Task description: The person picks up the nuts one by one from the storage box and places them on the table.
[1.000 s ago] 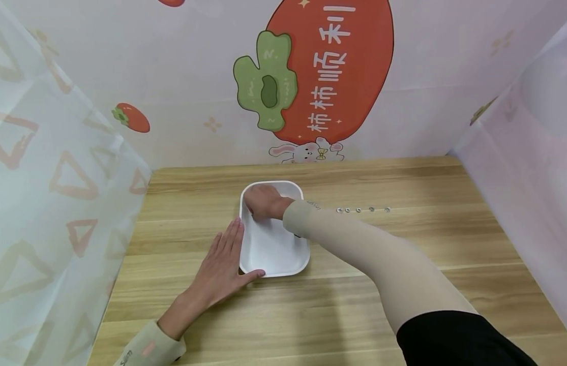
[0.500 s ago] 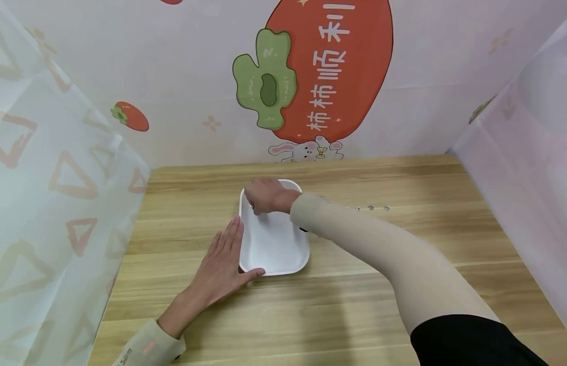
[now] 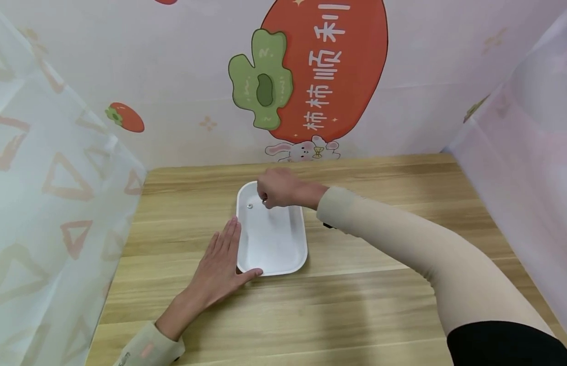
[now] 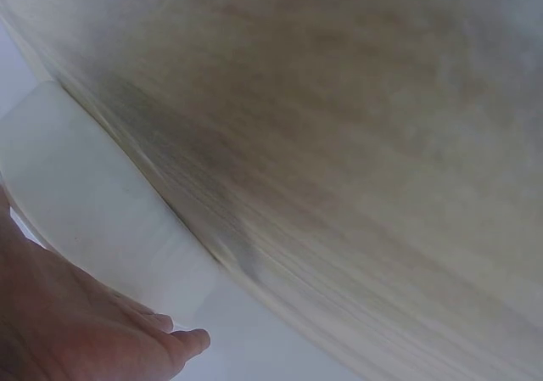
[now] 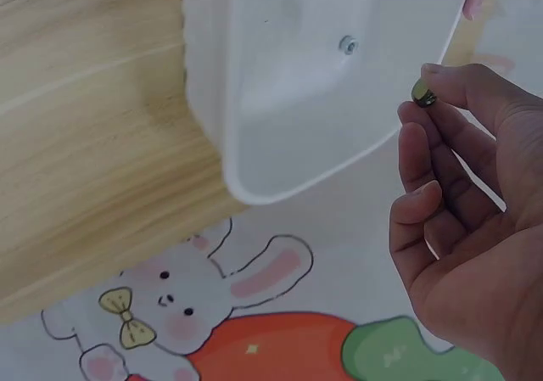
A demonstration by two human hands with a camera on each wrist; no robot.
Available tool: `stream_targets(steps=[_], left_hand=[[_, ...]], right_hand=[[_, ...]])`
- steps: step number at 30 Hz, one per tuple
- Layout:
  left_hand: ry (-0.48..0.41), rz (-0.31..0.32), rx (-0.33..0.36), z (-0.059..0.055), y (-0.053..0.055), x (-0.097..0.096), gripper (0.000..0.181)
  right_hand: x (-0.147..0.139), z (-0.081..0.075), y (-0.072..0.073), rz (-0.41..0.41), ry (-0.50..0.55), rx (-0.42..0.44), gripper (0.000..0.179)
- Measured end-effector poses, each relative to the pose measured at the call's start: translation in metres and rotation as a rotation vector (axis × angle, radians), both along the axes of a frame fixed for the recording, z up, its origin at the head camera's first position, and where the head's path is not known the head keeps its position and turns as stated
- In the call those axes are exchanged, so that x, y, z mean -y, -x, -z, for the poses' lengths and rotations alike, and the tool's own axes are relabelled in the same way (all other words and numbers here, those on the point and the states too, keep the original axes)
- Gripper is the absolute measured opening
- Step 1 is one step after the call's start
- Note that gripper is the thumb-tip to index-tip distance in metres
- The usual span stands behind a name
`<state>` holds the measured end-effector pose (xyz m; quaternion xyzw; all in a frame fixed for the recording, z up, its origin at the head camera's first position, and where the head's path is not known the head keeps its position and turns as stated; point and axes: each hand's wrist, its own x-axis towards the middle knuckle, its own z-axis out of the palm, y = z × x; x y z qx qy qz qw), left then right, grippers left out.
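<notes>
A white rectangular tray (image 3: 274, 249) sits on the wooden table. My left hand (image 3: 216, 267) lies along its left side, fingers straight against the wall and thumb at the near corner. In the left wrist view that hand (image 4: 76, 326) is against the tray's outer wall (image 4: 93, 190). Over the far end of the tray is my right hand (image 3: 279, 188). The right wrist view shows its thumb and forefinger pinching a small shiny metal nut (image 5: 423, 92). Another small metal nut (image 3: 249, 206) lies inside the tray, near its far left corner.
The table (image 3: 356, 315) extends around the tray, with white printed sheets (image 3: 182, 91) standing behind and at both sides. My right sleeve (image 3: 384, 223) crosses over the table right of the tray and hides part of it.
My right hand has lifted and drawn right from the tray's far left corner, leaving a nut visible there. The row of nuts right of the tray is now behind the sleeve. The left hand stays put.
</notes>
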<state>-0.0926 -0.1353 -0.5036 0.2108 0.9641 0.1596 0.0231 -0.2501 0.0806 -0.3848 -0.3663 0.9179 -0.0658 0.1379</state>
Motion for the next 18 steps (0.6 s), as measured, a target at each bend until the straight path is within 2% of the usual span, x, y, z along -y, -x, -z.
stream_targets(steps=[11, 15, 18], left_hand=[[-0.021, 0.006, -0.039, 0.002, 0.0, 0.0, 0.126], [-0.023, 0.002, -0.027, 0.002, 0.0, -0.001, 0.126], [-0.02, -0.002, -0.013, 0.001, 0.0, -0.001, 0.125]], right_hand=[[-0.056, -0.017, -0.006, 0.074, 0.098, -0.029, 0.007], [-0.078, -0.023, -0.008, 0.114, 0.127, -0.053, 0.003], [-0.095, -0.024, -0.01, 0.134, 0.139, -0.089, 0.007]])
